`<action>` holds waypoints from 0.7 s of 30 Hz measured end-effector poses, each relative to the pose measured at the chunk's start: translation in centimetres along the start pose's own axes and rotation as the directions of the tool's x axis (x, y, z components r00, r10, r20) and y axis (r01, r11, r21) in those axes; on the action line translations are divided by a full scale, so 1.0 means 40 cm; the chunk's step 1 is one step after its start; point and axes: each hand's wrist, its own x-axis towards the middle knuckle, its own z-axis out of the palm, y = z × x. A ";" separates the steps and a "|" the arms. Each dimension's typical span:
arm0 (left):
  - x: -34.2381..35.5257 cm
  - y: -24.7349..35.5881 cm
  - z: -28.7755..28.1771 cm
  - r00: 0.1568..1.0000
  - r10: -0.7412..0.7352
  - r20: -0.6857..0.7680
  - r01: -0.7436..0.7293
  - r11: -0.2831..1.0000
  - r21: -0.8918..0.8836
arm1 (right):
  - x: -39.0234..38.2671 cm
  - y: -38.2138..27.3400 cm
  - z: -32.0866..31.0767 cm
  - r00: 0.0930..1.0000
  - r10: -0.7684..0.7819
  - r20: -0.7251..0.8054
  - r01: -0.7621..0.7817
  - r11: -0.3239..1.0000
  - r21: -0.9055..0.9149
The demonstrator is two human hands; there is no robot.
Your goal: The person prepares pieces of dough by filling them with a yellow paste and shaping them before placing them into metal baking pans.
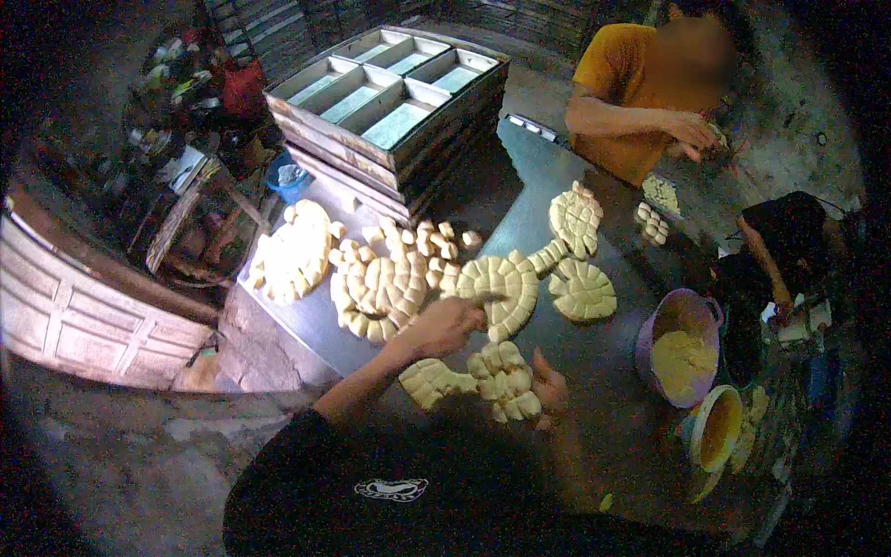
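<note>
Your left hand: here it is, reaching in from the near side, the left hand point(453, 325) with its fingers curled and a forefinger out over the middle dough round; you may have something small in those fingers, but I cannot tell.
Your right hand: over on the near right, the right hand point(551, 385), thumb and fingers spread, close along the right side of the dough block; I cannot tell how firmly you touch it.
Dough block: right between your hands, the dough block point(506, 382), scored into plump pieces, on the near part of the worktop point(527, 206).
Dough slab: just left of it, a flatter dough slab point(427, 382), under your left forearm's side.
Middle round: just beyond your left hand, the middle dough round point(509, 278), cut into segments, a strip of dough point(548, 257) leading off to its far right.
Right-hand rounds: two more, the nearer round point(583, 291) and the farther round point(575, 221).
Left side: a heaped round point(379, 286), loose pieces point(436, 239) beyond, and a bright round point(292, 252) farthest left.
Far side: stacked trays point(343, 154), pale compartments on top.
Right side: a purple basin point(661, 321) holding yellowish stuff.
Company: a co-worker in orange point(617, 60) at the far right, hands raised together.
</note>
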 end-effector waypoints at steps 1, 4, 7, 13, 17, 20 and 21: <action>-0.029 -0.020 -0.065 0.978 -0.036 -0.204 0.053 0.996 0.076 | 0.037 0.003 0.111 0.984 -0.169 -0.056 0.155 0.970 -0.189; -0.137 -0.088 -0.263 0.856 -0.249 -0.452 0.148 0.958 -0.246 | 0.222 -0.008 0.311 0.927 -0.051 0.371 -0.034 0.975 0.220; -0.250 -0.208 -0.370 0.753 -0.315 -0.578 -0.105 0.810 -0.578 | 0.400 -0.078 0.532 0.952 -0.102 0.290 0.086 0.994 0.067; -0.342 -0.318 -0.527 0.643 -0.436 -0.629 -0.147 0.736 -0.661 | 0.715 -0.317 0.774 0.916 -0.256 0.310 0.351 0.884 -0.308; -0.349 -0.379 -0.586 0.655 -0.447 -0.610 -0.183 0.688 -0.702 | 0.864 -0.452 0.775 0.935 -0.320 0.153 0.350 0.773 -0.529; -0.345 -0.408 -0.615 0.641 -0.476 -0.602 -0.159 0.685 -0.711 | 0.881 -0.426 0.808 0.852 -0.480 -0.209 0.244 0.718 -0.652; -0.348 -0.413 -0.631 0.639 -0.490 -0.593 -0.129 0.692 -0.710 | 0.871 -0.389 0.844 0.853 -0.454 -0.258 0.179 0.719 -0.672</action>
